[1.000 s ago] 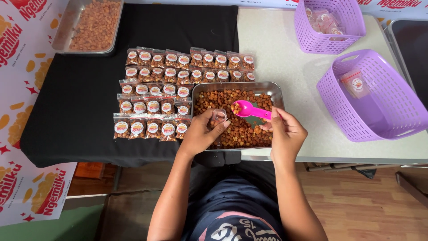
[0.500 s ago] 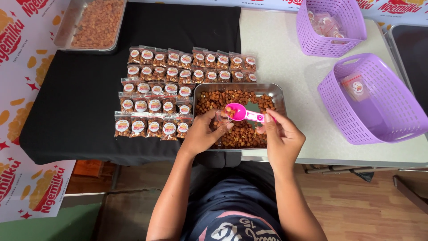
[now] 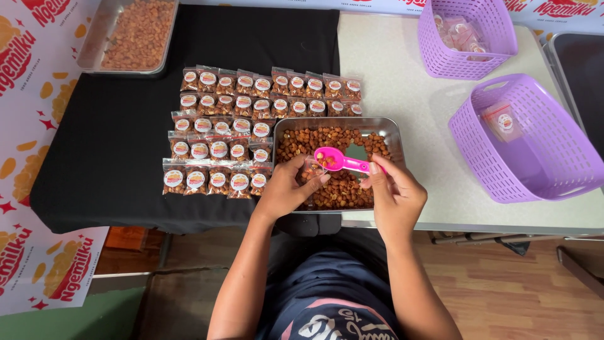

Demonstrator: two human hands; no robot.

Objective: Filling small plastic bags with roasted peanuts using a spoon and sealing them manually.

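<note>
Scoop [image 3: 336, 160] tipped lower since half a second ago, bowl now at the pouch [image 3: 310, 170] mouth over the tray [image 3: 393, 129]. Right hand [image 3: 395, 195] pinches the scoop handle; left hand [image 3: 283, 189] is closed around the pouch, holding it open. Pouch looks light, thin, floppy and slippery: best held at the top edges. Filled packets [image 3: 217, 149] lie just left; baskets [image 3: 522, 138] stand right.

The left hand [image 3: 286, 189] hides most of the small bag [image 3: 309, 171] it holds. At 11 o'clock, the far tray [image 3: 94, 44] is cut by the top edge, as is the far basket [image 3: 434, 50] at 1 o'clock. Bag labels are too small to read.
</note>
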